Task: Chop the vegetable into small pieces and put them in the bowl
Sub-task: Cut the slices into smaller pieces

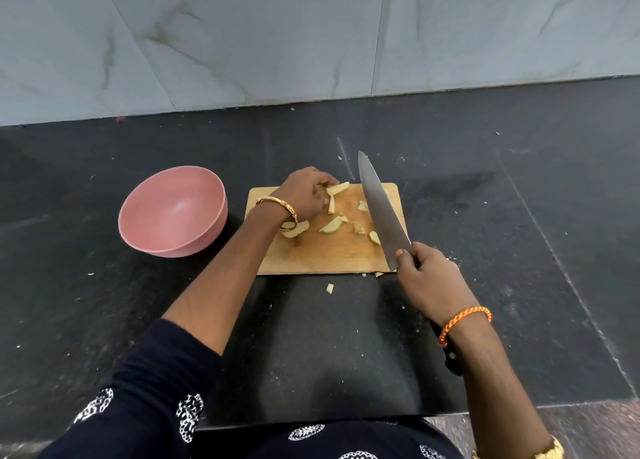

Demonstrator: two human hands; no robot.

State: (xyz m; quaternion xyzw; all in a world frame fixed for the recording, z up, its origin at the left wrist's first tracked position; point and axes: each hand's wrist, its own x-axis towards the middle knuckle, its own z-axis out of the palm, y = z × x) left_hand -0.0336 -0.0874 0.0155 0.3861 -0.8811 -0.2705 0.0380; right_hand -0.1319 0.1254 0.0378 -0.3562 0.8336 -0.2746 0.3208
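Vegetable pieces (331, 225) lie cut but chunky on the cutting board (325, 254); pink bowl (173, 213) left of the board holds nothing. Left hand (306, 192) pinches a wedge at the board's far edge, right hand (427, 280) grips the knife (382, 213) over its right side. Finer chopping and transfer remain.

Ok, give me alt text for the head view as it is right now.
A person's right hand grips a chef's knife over a wooden cutting board, while the left hand holds one of the scattered potato pieces. An empty pink bowl sits left of the board.
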